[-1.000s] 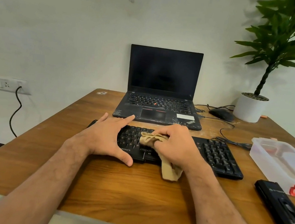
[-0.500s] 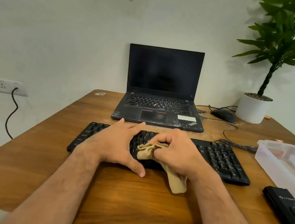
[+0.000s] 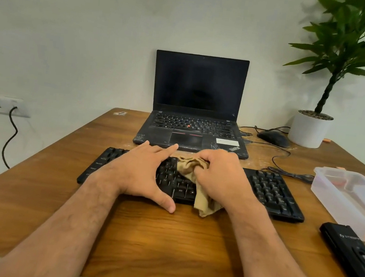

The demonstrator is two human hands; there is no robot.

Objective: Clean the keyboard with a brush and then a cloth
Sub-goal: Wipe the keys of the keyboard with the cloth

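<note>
Two hands on black keyboard [image 3: 269, 190], mid-table, near side of laptop [image 3: 195, 107]. Left hand [image 3: 140, 174]: flat, fingers extended, bracing keys. Right hand [image 3: 220, 179]: curled, gripping bunched tan cloth [image 3: 190, 170] against centre keys; cloth tail over near edge.

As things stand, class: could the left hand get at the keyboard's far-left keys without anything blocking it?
Probably yes. The left hand already rests on the keyboard, and the keys to its left lie bare. The cloth is in the right hand, on the other side.
</note>
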